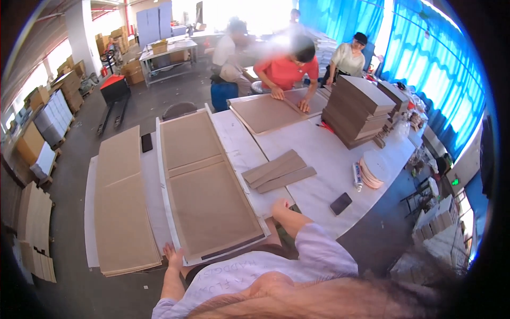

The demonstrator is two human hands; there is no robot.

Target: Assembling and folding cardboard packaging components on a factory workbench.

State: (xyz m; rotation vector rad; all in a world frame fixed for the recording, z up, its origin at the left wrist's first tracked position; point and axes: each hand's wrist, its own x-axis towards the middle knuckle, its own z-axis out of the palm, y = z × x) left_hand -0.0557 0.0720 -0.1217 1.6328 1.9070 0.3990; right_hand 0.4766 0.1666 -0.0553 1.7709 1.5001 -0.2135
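Note:
In front of me lies a long sheet with white edges [168, 212], bearing two large grey-brown cardboard panels [215, 215] and a narrow strip [195, 166] between them. At its near left corner is my left hand [173, 256], fingers spread, between the sheet and a stack of long brown boards [122, 207]. My right hand [280, 207] is off the sheet's right side, close to the table's near edge. Its fingers are curled in, and whatever they may hold is hidden. Just beyond it rest several loose cardboard strips [281, 170].
A tall stack of boards [353, 111] stands on the table's right, near round discs [373, 171], a tube [357, 176] and a phone [341, 203]. Another phone [147, 142] lies left. Across the table, a person in red [289, 72] handles a similar panel [265, 112].

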